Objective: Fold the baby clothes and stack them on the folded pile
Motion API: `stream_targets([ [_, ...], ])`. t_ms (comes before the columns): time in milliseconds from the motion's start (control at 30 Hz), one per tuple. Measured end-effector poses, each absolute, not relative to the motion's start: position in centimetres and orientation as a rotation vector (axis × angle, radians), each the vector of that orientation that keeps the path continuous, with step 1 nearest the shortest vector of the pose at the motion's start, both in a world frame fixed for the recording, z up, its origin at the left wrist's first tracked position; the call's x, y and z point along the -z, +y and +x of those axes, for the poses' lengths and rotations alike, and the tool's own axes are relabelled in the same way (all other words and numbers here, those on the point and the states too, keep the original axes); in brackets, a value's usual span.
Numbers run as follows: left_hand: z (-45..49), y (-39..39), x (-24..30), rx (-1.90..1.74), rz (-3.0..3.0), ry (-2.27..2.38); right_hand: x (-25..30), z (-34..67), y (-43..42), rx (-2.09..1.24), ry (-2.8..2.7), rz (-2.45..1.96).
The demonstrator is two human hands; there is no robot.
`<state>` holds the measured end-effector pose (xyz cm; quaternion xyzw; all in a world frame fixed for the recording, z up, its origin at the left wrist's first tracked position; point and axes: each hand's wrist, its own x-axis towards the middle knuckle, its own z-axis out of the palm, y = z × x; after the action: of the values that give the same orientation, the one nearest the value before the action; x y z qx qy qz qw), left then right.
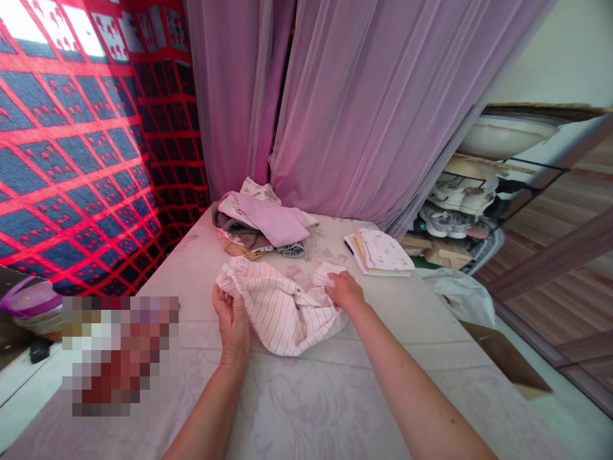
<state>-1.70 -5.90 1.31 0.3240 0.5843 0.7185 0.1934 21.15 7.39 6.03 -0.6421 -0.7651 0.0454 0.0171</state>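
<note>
A white garment with pink stripes (282,313) lies bunched on a pale patterned padded surface (311,415). My left hand (232,322) pinches its left edge, palm turned up and fingers curled. My right hand (345,291) rests on a cuff-like striped edge at the garment's upper right, gripping it. Beyond the hands lies a loose heap of pink, grey and patterned clothes (261,220). To the right of that heap sits a flat stack of folded pale printed cloths (378,252), which neither hand touches.
A lilac sheer curtain (354,108) hangs behind the surface, and a red-and-blue patterned cloth (86,160) covers the left side. Shoes on a rack (454,204), a white plastic bag (460,297) and a washbasin (502,135) stand at right. A pixelated patch (119,354) hides the lower left.
</note>
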Motion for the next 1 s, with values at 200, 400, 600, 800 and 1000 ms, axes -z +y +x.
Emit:
stream_targets([
  [200,-1.9,-6.0,-0.7,-1.893,0.86,1.956,-7.6,24.1,6.1,0.001,-2.355,-1.999],
  [400,-2.3,-6.4,-0.7,-1.855,0.942,2.186,-9.6,33.4,3.5,0.389,-1.92,-1.814],
  [600,-1.6,-7.0,-1.9,-1.836,1.354,2.302,-4.1,37.7,1.5,0.182,-1.848,-1.898],
  [800,-0.1,-7.6,-2.9,-1.372,1.771,2.482,-4.1,36.1,3.2,-0.159,-1.653,-2.076],
  [1000,-1.1,-6.9,-2.2,-0.832,1.683,2.519,-7.2,33.9,6.9,-0.357,-1.981,-1.919],
])
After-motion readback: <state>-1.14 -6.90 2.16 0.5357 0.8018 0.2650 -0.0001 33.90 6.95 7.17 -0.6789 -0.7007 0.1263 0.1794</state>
